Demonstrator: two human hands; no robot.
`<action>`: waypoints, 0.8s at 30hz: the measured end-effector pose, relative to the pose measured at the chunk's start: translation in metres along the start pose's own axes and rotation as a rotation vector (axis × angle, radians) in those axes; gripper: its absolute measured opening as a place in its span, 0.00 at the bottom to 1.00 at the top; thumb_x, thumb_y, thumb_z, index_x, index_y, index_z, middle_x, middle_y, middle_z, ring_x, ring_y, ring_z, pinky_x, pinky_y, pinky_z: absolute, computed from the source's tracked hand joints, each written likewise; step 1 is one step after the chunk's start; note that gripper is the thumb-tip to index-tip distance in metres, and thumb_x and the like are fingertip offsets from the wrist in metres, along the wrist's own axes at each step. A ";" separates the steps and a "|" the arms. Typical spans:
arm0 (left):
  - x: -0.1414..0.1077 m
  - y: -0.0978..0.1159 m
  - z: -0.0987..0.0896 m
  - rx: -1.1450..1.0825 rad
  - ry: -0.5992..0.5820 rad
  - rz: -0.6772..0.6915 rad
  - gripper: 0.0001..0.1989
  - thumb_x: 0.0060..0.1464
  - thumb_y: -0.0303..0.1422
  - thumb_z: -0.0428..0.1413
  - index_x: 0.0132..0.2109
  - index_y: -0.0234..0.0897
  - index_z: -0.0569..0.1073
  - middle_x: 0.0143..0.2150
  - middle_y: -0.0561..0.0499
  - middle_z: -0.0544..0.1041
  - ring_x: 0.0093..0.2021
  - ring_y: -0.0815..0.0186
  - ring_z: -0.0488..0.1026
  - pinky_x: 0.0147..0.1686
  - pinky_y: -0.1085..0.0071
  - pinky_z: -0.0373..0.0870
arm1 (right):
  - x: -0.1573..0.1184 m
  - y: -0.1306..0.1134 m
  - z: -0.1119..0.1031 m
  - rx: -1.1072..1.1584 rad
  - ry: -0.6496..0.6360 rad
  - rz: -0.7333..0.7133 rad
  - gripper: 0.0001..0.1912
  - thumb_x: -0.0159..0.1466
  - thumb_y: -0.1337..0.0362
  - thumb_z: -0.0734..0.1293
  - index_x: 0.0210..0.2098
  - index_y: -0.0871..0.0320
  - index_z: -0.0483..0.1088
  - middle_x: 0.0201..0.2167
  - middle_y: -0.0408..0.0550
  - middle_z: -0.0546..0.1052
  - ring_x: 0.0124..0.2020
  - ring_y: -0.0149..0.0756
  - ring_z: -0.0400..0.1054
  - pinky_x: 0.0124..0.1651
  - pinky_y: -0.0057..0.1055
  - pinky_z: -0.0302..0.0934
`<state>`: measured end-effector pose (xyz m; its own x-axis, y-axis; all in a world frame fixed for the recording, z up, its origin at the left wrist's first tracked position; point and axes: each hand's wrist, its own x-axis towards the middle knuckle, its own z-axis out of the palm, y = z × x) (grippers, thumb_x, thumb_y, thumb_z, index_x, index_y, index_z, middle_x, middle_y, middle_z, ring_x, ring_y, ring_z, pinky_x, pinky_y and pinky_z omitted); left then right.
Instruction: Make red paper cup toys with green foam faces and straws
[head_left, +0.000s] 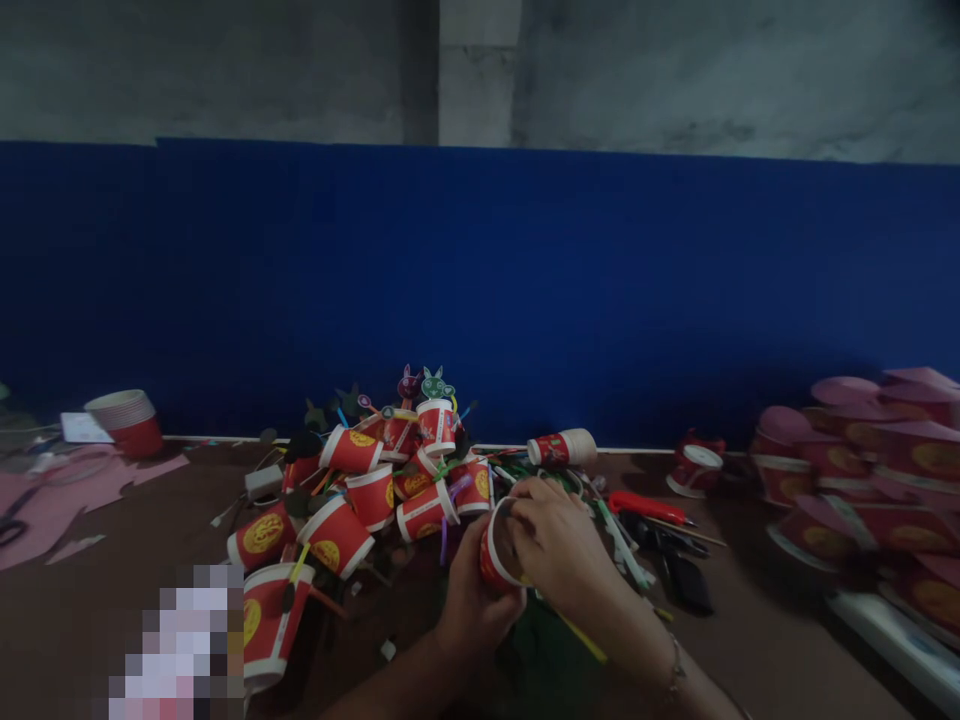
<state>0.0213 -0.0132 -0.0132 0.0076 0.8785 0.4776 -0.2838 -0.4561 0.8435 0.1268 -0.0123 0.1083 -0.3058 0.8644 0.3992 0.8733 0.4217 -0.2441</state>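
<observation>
My left hand point(472, 600) is closed around a red paper cup point(492, 556) with a white rim, tilted so its mouth faces right. Over that mouth my right hand point(561, 535) has its fingers bent and pressed together at the rim. Whatever they grip, if anything, is hidden. A yellow straw point(577, 636) shows below my right wrist; its far end is out of sight. Just left of my hands lies a heap of similar red paper cups point(370, 497), some with coloured straws. Rabbit-shaped cutouts point(433, 384) stand up at the heap's top.
Stacked paper cups point(124, 425) stand far left near pink sheets point(82, 505). Behind my hands lies a cup stack point(562, 447). A red tool point(649, 507) and dark objects point(686, 580) are to the right. Pink-topped cups point(847, 460) crowd the right edge. A blue panel point(480, 280) rises behind.
</observation>
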 end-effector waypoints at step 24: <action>0.001 0.002 0.003 0.069 -0.060 0.010 0.36 0.33 0.16 0.53 0.54 0.39 0.63 0.51 0.47 0.71 0.51 0.56 0.69 0.50 0.62 0.65 | 0.002 0.000 -0.003 -0.134 -0.023 -0.051 0.12 0.58 0.73 0.59 0.26 0.59 0.73 0.36 0.51 0.73 0.38 0.40 0.63 0.39 0.36 0.50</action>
<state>0.0237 -0.0140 -0.0105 0.0635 0.8646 0.4985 -0.2175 -0.4755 0.8524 0.1272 -0.0112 0.1118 -0.3583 0.8496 0.3871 0.8989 0.4259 -0.1029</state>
